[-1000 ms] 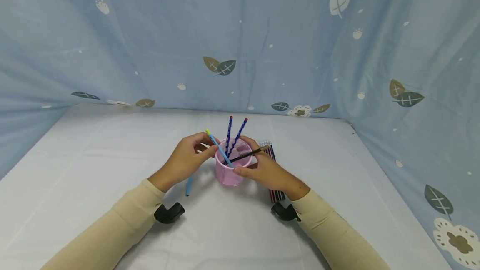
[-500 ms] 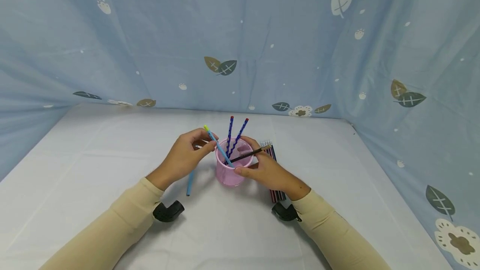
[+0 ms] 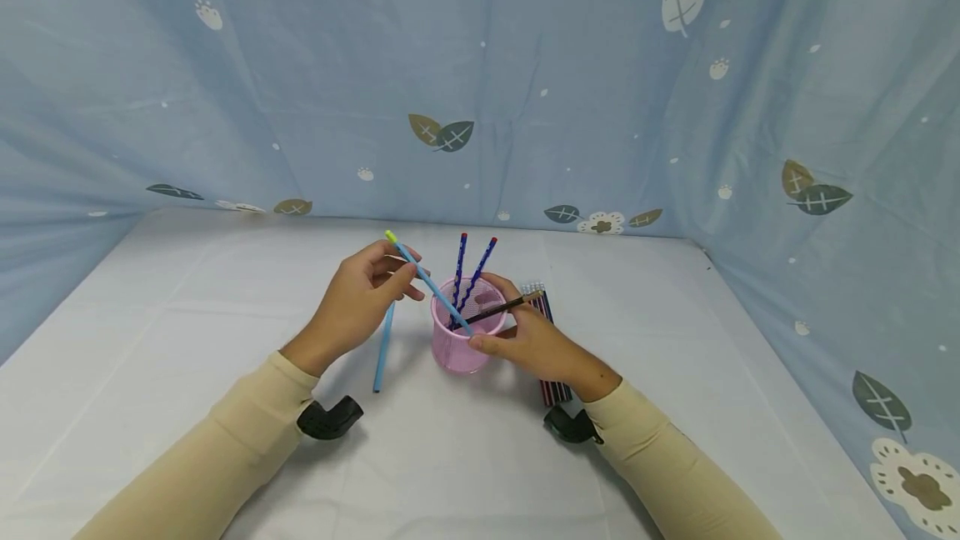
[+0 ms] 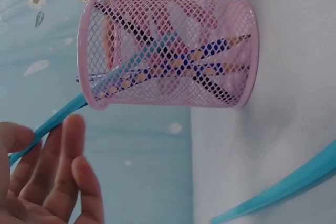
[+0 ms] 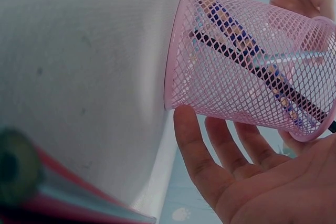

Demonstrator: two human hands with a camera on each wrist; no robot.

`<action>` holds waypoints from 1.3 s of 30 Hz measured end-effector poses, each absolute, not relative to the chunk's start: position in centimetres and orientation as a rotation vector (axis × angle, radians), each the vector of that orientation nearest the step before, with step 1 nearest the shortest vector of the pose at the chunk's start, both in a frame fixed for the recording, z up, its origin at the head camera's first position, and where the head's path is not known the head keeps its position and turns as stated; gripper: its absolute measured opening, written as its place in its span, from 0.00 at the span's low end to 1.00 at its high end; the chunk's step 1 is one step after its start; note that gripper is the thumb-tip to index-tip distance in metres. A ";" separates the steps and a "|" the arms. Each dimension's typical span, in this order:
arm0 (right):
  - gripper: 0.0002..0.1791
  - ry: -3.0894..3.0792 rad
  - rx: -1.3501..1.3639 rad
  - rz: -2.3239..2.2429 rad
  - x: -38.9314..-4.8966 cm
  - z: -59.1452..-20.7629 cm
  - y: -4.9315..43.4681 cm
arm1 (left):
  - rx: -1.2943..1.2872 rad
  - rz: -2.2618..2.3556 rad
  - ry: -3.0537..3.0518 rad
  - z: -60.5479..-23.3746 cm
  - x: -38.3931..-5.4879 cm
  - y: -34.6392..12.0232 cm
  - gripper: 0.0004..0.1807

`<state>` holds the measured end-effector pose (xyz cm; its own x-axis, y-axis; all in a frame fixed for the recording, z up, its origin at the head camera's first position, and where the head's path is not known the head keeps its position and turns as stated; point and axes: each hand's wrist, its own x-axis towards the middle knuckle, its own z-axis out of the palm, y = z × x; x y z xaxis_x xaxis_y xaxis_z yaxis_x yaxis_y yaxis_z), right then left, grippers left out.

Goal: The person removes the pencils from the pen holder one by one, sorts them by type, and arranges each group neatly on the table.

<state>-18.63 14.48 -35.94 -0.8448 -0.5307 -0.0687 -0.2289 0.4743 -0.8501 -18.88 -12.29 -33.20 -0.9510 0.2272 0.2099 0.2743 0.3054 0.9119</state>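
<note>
My left hand point(image 3: 352, 294) pinches a light blue pencil point(image 3: 435, 287) with a yellow end between thumb and fingers. The pencil slants, its lower end inside a pink mesh pencil cup point(image 3: 454, 354). My right hand point(image 3: 536, 344) grips the cup from the right, thumb at the near rim and fingers round the far side. Two dark blue pencils point(image 3: 460, 258) with red ends and a black pencil point(image 3: 495, 310) lean in the cup. In the left wrist view, the tips of the dark blue pencils point(image 4: 210, 51) show through the mesh near the base.
Another light blue pencil point(image 3: 383, 354) lies on the white table point(image 3: 465, 465), left of the cup. Several striped pencils point(image 3: 553, 391) lie side by side under my right hand, partly hidden. A patterned blue curtain point(image 3: 315, 65) hangs behind the table.
My left hand has moved up and to the left with the light blue pencil, whose lower end stays in the cup. More of the pencil on the table shows. The right hand stays on the cup.
</note>
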 end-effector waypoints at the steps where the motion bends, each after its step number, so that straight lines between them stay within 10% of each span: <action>1: 0.49 2.405 -0.640 -1.310 -18.6 -35.9 14.5 | -0.472 -1.758 -2.487 -33.2 -18.9 -12.3 0.14; 39: 0.49 2.421 -0.683 -1.306 -18.6 -35.9 14.5 | -0.321 -2.034 -2.333 -32.6 -19.6 -13.7 0.17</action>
